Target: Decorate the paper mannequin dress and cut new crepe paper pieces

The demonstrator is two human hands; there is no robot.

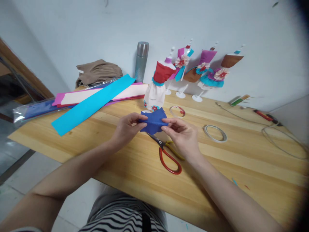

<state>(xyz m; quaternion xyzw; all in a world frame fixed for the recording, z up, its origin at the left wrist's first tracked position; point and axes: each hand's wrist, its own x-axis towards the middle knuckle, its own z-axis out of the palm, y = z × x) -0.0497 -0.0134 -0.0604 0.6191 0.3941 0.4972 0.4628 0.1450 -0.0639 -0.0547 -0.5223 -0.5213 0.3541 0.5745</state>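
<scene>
Between my two hands a small piece of dark blue crepe paper is held up above the table. My left hand pinches its left edge between thumb and fingers. At the opposite edge my right hand grips it the same way. Below the paper lie scissors with one red and one yellow handle; their blades are partly hidden by the paper. Just behind stands a small dress form with a red top and a white skirt, its lower edge trimmed with blue and red flowers.
Crepe paper strips, a bright blue one on top, lie at the left. A thermos and folded brown cloth stand behind. Several dressed forms line the wall. Tape rolls, a glue gun and its cable lie right.
</scene>
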